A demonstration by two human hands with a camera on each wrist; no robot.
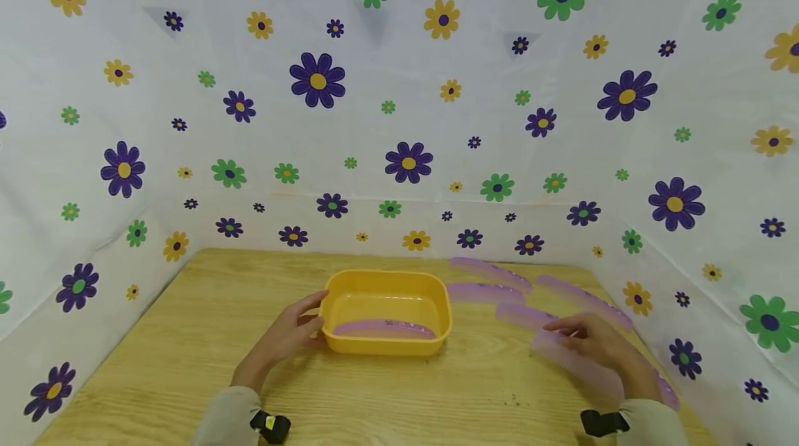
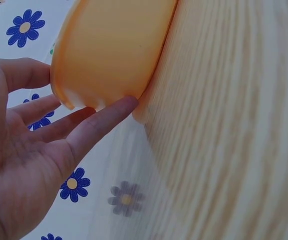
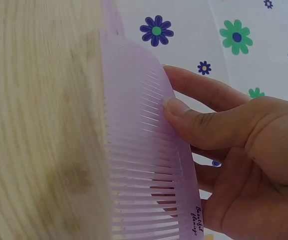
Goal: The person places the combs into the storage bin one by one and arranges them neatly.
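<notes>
A purple comb [image 1: 383,329] lies inside the yellow plastic tub [image 1: 388,347] on the table. My left hand [image 1: 288,333] touches the tub's left end, its fairly straight fingertips [image 2: 129,102] against the outer wall and rim. To the right, my right hand [image 1: 593,343] pinches another purple comb [image 3: 134,95] by its spine between thumb and fingers. This comb is tilted just above the table, teeth toward the wood, and dark lettering shows on its spine in the right wrist view.
Several more purple combs lie right of the tub, among them a back comb [image 1: 490,272], a middle comb [image 1: 483,292] and a right-hand comb [image 1: 583,299]. One comb [image 1: 669,390] is partly behind my right wrist. Flower-patterned sheeting [image 1: 387,134] encloses the wooden table [image 1: 349,397].
</notes>
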